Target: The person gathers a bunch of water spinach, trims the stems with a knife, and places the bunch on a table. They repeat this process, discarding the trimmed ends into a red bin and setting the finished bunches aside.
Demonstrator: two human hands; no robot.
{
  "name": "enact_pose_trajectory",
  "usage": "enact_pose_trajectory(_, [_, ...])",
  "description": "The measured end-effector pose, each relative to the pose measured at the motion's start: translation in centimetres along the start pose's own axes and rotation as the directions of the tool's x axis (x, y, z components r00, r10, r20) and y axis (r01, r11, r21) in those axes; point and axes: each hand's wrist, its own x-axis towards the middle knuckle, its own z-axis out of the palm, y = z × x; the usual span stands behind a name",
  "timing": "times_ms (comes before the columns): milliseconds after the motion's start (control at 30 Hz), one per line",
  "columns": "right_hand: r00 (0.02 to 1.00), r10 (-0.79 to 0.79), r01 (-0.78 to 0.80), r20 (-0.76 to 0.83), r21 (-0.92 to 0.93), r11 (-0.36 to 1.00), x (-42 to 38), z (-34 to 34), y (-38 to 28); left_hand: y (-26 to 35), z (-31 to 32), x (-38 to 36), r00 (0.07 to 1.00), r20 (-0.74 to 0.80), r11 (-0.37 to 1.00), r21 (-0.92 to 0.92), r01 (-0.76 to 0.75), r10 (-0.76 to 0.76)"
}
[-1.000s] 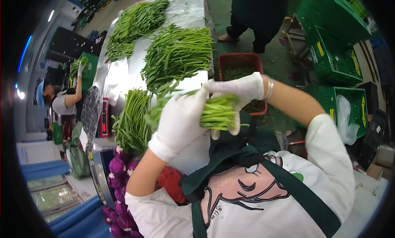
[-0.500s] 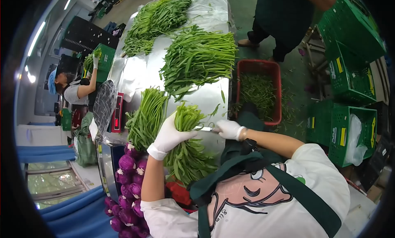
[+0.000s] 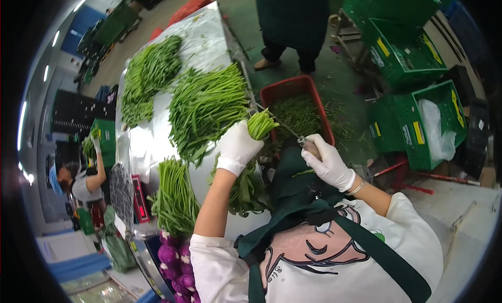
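My left hand (image 3: 238, 147), in a white glove, is wrapped round a bunch of water spinach (image 3: 261, 126). The cut stem ends point up and right, and the leaves (image 3: 246, 190) hang below the hand over the table's near edge. In my gloved right hand (image 3: 330, 164) is a knife (image 3: 308, 146), held by its handle. Its thin blade reaches up and left to the stem ends, over the side of the red bin (image 3: 316, 107). A big pile of water spinach (image 3: 206, 107) lies just beyond my left hand.
On the metal table (image 3: 162, 112) are another pile of greens (image 3: 151, 73), a smaller bundle (image 3: 175, 195) and a red scale (image 3: 140, 198). Purple onions (image 3: 175, 261) hang at the near corner. Green crates (image 3: 418, 125) stand right. One person (image 3: 293, 25) stands ahead, another (image 3: 78, 185) left.
My left hand has moved the bunch right and away from me, to the table's edge by the bin. The knife has swung with my right hand, its blade now slanting up and left.
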Motion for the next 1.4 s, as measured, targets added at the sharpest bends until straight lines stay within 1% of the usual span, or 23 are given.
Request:
enact_pose_trajectory(67, [0.998,-0.045,0.034,-0.054,-0.180,0.983,-0.4,-0.2,0.1,1.5,0.5,1.1,1.000,0.028,0.998,0.062,-0.010,0.008])
enact_pose_trajectory(100, [0.995,-0.049,0.031,-0.087,-0.203,0.979,-0.6,-0.1,0.3,1.9,1.0,1.7,0.999,0.023,0.996,0.086,-0.035,0.033])
enact_pose_trajectory(200, [0.986,-0.076,0.046,-0.148,-0.197,0.979,-1.0,-0.5,1.3,3.1,1.7,2.3,0.998,0.044,0.992,0.112,-0.052,0.048])
enact_pose_trajectory(233, [0.989,-0.060,0.030,-0.135,-0.212,0.977,-1.1,-0.6,1.2,3.2,1.9,2.3,0.996,0.036,0.992,0.098,-0.080,0.076])
enact_pose_trajectory(333, [0.994,-0.021,-0.006,-0.105,-0.253,0.967,-1.4,-0.8,1.1,3.4,2.6,2.5,0.995,0.033,0.987,0.130,-0.098,0.094])
enact_pose_trajectory(400, [0.994,-0.022,-0.008,-0.104,-0.281,0.960,-1.4,-0.6,1.4,3.5,2.7,2.6,0.995,0.026,0.986,0.134,-0.101,0.098])
enact_pose_trajectory(500, [0.993,0.069,-0.092,-0.091,-0.272,0.958,-1.5,-0.8,1.5,3.7,2.6,2.5,0.995,0.016,0.984,0.151,-0.095,0.094])
enact_pose_trajectory(600, [0.992,0.101,-0.120,-0.079,-0.314,0.942,-1.5,-0.8,1.2,3.7,2.6,2.4,0.996,0.021,0.981,0.175,-0.089,0.087])
enact_pose_trajectory(733, [0.993,0.088,-0.108,-0.075,-0.333,0.937,-1.4,-0.7,1.4,3.8,2.6,2.5,0.998,0.054,0.982,0.183,-0.053,0.044])
enact_pose_trajectory(800, [0.994,0.085,-0.106,-0.075,-0.345,0.933,-1.5,-0.7,1.3,3.9,2.5,2.5,0.998,0.048,0.982,0.181,-0.059,0.051])
enact_pose_trajectory(900, [0.993,0.059,-0.092,-0.104,-0.340,0.936,-1.5,-0.6,1.3,4.1,2.7,2.6,0.997,0.040,0.981,0.181,-0.068,0.062])
enact_pose_trajectory(1000, [0.985,-0.043,-0.020,-0.168,-0.358,0.933,-1.5,0.0,1.8,4.3,3.1,2.9,0.996,0.044,0.976,0.201,-0.083,0.075])
enact_pose_trajectory(1133, [0.983,0.101,-0.147,-0.154,-0.325,0.934,-1.1,0.7,2.0,4.5,4.3,3.3,0.996,0.010,0.968,0.233,-0.094,0.094])
enact_pose_trajectory(1200, [0.978,0.154,-0.193,-0.141,-0.326,0.925,0.3,1.2,3.3,4.9,6.0,3.5,0.989,-0.021,0.955,0.263,-0.138,0.148])
enact_pose_trajectory(1233, [0.979,0.136,-0.178,-0.152,-0.304,0.936,1.4,1.1,4.0,5.2,6.6,3.4,0.983,-0.032,0.947,0.278,-0.163,0.179])
enact_pose_trajectory(1267, [0.982,0.103,-0.140,-0.157,-0.246,0.959,2.1,0.6,4.3,5.5,6.7,3.3,0.984,-0.035,0.953,0.259,-0.160,0.175])
enact_pose_trajectory(1333, [0.985,0.111,-0.135,-0.129,-0.199,0.971,2.0,-0.3,3.6,5.7,6.1,3.5,0.985,-0.052,0.963,0.225,-0.151,0.167])
enact_pose_trajectory(1367, [0.986,0.104,-0.128,-0.133,-0.186,0.974,1.6,-0.1,4.0,5.2,5.9,3.8,0.979,-0.080,0.968,0.182,-0.173,0.190])
enact_pose_trajectory(1400, [0.986,0.093,-0.116,-0.136,-0.175,0.978,1.3,0.1,4.4,5.0,5.3,4.2,0.985,-0.066,0.975,0.167,-0.149,0.162])
